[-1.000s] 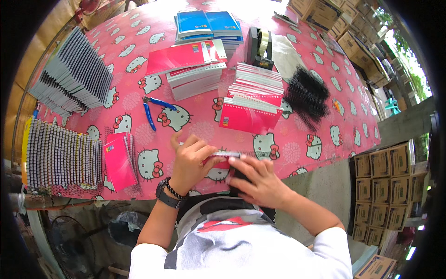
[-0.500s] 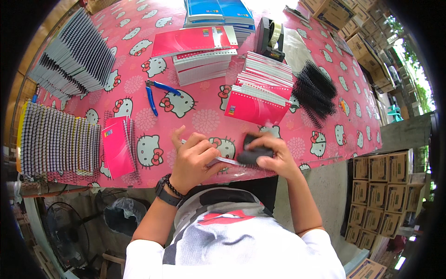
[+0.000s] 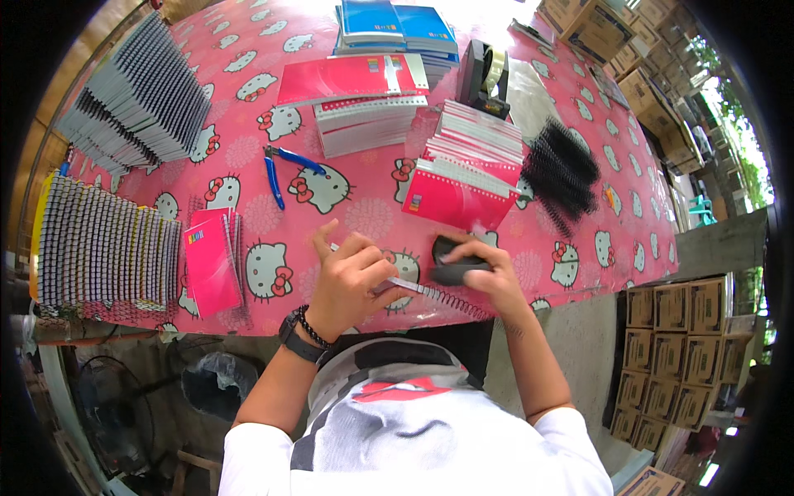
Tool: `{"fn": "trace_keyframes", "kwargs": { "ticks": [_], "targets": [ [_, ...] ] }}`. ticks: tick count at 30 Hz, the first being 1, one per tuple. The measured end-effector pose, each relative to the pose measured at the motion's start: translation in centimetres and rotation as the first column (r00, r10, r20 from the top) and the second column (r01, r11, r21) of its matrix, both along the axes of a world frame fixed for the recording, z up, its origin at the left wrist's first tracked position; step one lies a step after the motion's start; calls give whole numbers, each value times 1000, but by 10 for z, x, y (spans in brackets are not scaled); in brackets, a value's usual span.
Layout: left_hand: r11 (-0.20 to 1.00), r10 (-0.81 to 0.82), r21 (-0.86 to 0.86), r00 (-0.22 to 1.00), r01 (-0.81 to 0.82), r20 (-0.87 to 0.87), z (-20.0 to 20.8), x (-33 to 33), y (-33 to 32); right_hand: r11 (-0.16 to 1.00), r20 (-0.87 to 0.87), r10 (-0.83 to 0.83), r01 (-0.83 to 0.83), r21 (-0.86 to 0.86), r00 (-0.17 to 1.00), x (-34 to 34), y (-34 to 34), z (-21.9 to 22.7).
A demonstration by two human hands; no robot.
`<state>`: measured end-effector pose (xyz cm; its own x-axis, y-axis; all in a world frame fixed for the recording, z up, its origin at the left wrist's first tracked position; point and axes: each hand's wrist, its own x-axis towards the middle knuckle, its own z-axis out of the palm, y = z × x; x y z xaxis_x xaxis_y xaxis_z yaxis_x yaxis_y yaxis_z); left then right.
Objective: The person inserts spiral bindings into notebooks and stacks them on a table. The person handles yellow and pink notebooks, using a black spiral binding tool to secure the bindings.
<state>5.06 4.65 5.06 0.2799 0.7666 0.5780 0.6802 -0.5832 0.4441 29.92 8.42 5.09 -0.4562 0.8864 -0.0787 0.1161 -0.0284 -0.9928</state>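
Observation:
My left hand (image 3: 351, 273) is closed on a thin notebook (image 3: 404, 283), which I see nearly edge-on near the table's front edge. From the notebook's right end a dark spiral wire coil (image 3: 455, 303) sticks out toward my right wrist. My right hand (image 3: 495, 271) grips a black rounded object (image 3: 451, 263) just beyond the coil; it is blurred and its kind is unclear. Beyond it lies a stack of punched pink-covered notebooks (image 3: 463, 186). Loose black spiral coils (image 3: 564, 174) are heaped to their right.
Blue-handled cutters (image 3: 277, 174) lie left of centre. Coil-bound notebooks (image 3: 107, 244) and a pink notebook (image 3: 213, 260) stand at the left. Further back are pink pads (image 3: 356, 78), blue notebooks (image 3: 397, 29) and a tape dispenser (image 3: 484, 83). Cardboard boxes (image 3: 674, 347) are stacked at the right.
The spiral coil now shows more plainly, stretching from the notebook's end toward my right wrist. My right hand and the black object have shifted slightly; my left hand keeps its grip.

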Motion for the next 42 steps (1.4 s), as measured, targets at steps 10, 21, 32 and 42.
{"fn": "trace_keyframes", "kwargs": {
  "ticks": [10,21,32,42],
  "targets": [
    [1000,-6,1,1000,6,4,2,0,0,974,-225,226,-213,77,948,-12,3,15],
    [971,217,-215,778,-108,589,-23,11,-8,994,-4,104,-104,29,995,-10,8,1],
    [830,158,-472,686,298,711,-44,1,-10,966,-238,255,-256,27,937,-23,2,23],
    [793,171,-527,718,305,674,-43,0,0,546,529,-163,-370,752,833,-37,-29,43]
  ]
}}
